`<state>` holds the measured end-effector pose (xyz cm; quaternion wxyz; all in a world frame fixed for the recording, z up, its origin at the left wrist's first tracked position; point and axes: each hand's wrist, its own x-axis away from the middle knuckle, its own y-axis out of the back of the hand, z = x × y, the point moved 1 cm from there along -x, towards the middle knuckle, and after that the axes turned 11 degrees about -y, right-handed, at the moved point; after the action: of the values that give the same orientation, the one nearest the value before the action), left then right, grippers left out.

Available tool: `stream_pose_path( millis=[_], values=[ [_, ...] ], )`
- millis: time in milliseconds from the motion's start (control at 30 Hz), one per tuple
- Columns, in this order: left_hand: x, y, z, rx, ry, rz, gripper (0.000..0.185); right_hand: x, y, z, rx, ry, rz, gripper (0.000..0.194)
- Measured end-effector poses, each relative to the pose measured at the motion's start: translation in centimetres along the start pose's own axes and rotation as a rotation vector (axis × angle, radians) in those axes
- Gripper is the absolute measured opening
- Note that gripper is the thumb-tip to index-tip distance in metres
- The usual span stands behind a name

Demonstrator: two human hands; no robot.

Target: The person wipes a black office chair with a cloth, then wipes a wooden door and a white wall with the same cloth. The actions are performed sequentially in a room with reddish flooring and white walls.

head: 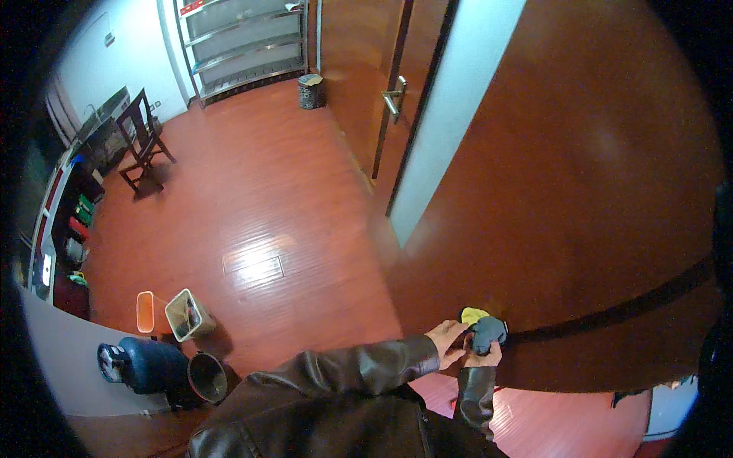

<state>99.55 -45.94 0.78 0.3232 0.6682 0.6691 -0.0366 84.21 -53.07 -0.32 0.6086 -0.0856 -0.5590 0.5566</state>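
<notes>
A grey, rounded cloth bundle (489, 334) rests in my right hand (483, 358), whose fingers and thumb grip it from below. A yellow piece, seemingly cloth (474, 315), shows at the bundle's upper left side. My left hand (448, 342) is just left of the bundle, with its fingertips at the yellow piece and its thumb apart from the fingers. Whether it grips the yellow piece is not clear. Both hands are above the curved edge of a brown wooden surface.
A wooden door with a metal handle (393, 98) stands ahead, beside a pale post (452, 120). Leftward are a wooden chair (139, 137), an orange bin (145, 312), a pale bin (188, 315), a blue gas cylinder (152, 365) and a dark bucket (207, 378). Metal shelves (246, 48) stand at the back.
</notes>
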Motion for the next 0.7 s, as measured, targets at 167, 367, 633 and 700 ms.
stream_pose_path(
  millis=[167,367,633,700],
  values=[
    [0.7,-0.2,-0.1,-0.044,0.041,-0.004,0.069,-1.1,1.0,0.4,-0.021,0.005,0.008,0.040],
    [0.2,1.6,-0.5,-0.058,0.102,-0.086,0.067,-3.4,-1.2,-0.9,0.005,-0.077,0.090,0.034],
    [0.0,0.6,-0.3,-0.132,0.168,-0.065,0.067,-4.6,-1.5,-1.5,0.113,-0.370,0.037,0.048],
    [0.3,0.9,0.3,-0.026,0.362,0.026,0.066,-5.0,-1.5,-2.2,0.079,-0.453,-0.011,0.052]
  ],
)
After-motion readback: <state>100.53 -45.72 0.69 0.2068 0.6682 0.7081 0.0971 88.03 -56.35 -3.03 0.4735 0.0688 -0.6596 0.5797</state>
